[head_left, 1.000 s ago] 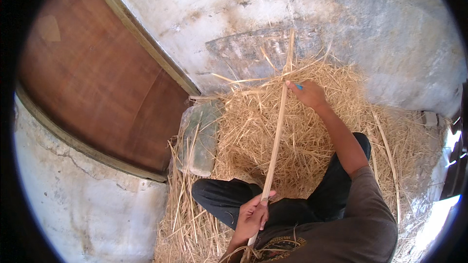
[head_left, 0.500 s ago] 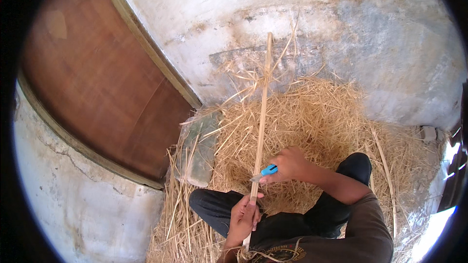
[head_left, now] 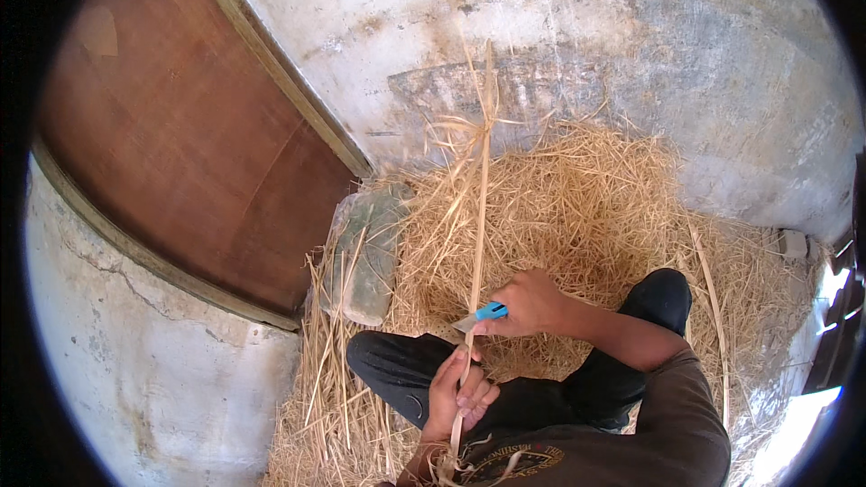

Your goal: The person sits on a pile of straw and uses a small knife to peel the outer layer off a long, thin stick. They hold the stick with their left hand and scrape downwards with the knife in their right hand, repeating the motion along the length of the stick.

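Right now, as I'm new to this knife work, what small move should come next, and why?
Probably slide the blue-handled knife in the right hand outward along the pale strip: its blade lies across the strip just beyond the left hand, which grips the near part, and thin curls cling toward the far end, so pushing outward should carry the edge away from that hand.

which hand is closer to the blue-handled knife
Right. The right hand grips the blue-handled knife; the left hand is below it in the picture, holding the pale strip.
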